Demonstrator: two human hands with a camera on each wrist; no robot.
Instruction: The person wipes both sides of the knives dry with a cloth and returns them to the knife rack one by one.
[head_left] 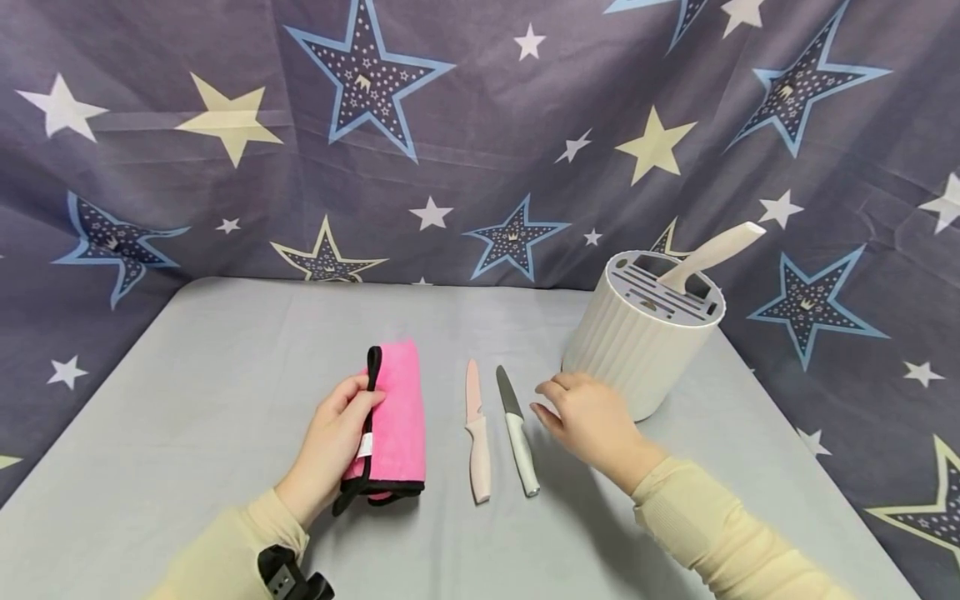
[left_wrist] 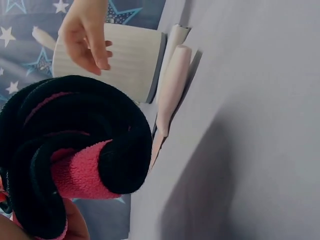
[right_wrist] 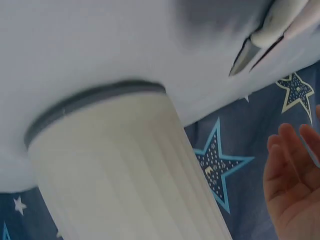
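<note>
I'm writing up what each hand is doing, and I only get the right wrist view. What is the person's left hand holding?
Observer: The left hand holds a folded, black-edged pink cloth.
Operator: Thanks. I see the side of the white holder but not its top. Is anything sticking out up there?
Observer: Yes, one pale handle rises at a slant from its slotted top.
Operator: And which of the two knives on the table lies nearer the pink cloth?
Observer: The pink-bladed knife.
</note>
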